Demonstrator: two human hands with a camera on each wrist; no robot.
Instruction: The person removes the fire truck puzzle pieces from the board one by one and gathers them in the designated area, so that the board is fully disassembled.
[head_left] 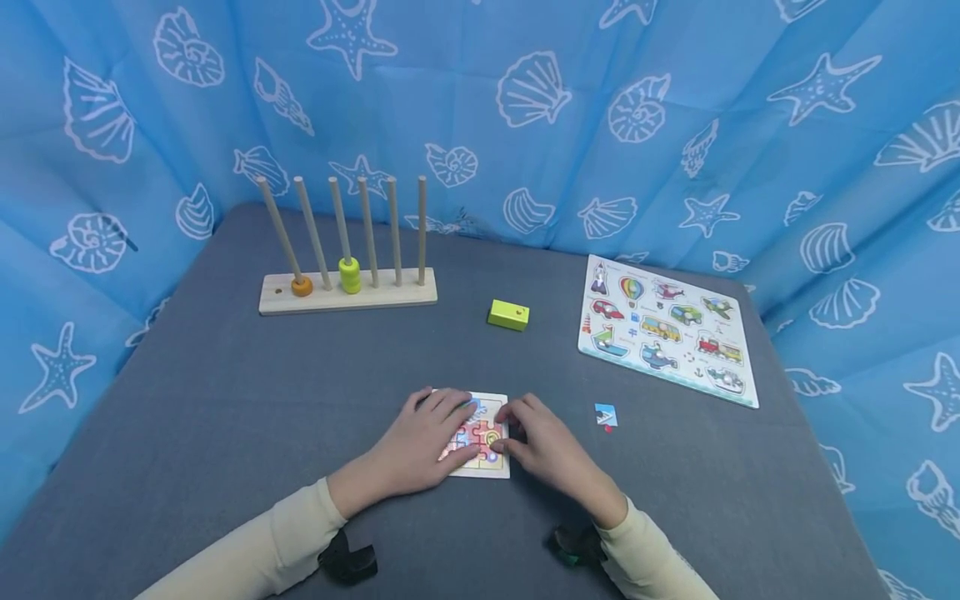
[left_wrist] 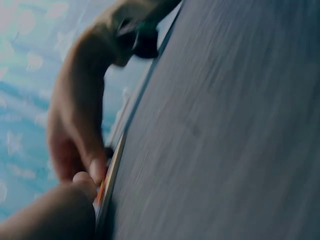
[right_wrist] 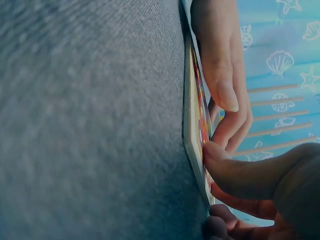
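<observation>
A small square jigsaw puzzle (head_left: pixel 491 472) in a pale tray lies flat on the table, its colourful pieces partly covered by both hands. My left hand (head_left: pixel 423 442) rests across its left side, fingers fairly straight and thumb on the lower part. At the right edge, my right hand (head_left: pixel 551 450) holds the puzzle with curled fingers. In the right wrist view, the right thumb (right_wrist: pixel 245 175) presses the puzzle's face while other fingers curl at the tray's edge. A loose blue-and-white puzzle piece (head_left: pixel 605 414) lies right of that hand, with a small red bit beside it.
A wooden peg stand (head_left: pixel 348 302) with orange and green beads stands at the back left. Behind the puzzle sits a green block (head_left: pixel 508 315). A vehicle picture board (head_left: pixel 667 329) lies at the back right. Blue shell-patterned curtains (head_left: pixel 480 108) border the grey table (head_left: pixel 225 417).
</observation>
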